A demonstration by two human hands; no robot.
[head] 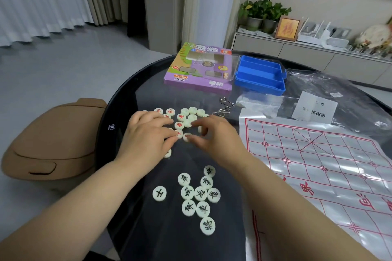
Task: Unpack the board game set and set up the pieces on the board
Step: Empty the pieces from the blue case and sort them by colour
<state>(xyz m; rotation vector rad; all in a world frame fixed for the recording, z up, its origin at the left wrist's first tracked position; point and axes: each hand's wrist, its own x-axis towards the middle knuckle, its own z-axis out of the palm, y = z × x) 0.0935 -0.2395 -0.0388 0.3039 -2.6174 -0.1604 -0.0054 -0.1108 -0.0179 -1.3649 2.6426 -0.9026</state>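
White round game pieces lie on a dark round table. A far cluster with red characters sits under my fingers. A near cluster with black characters lies face up in front of me. My left hand rests palm down on the far cluster, fingertips touching a piece. My right hand is blurred, with its fingertips at a piece; I cannot tell whether it grips it. The plastic board sheet with red grid lines lies flat to the right, with no pieces on it.
A purple game box and a blue plastic tray stand at the table's far side. A clear plastic bag with a paper slip lies behind the board. Metal ring puzzles lie beside the pieces. A tan bin stands left of the table.
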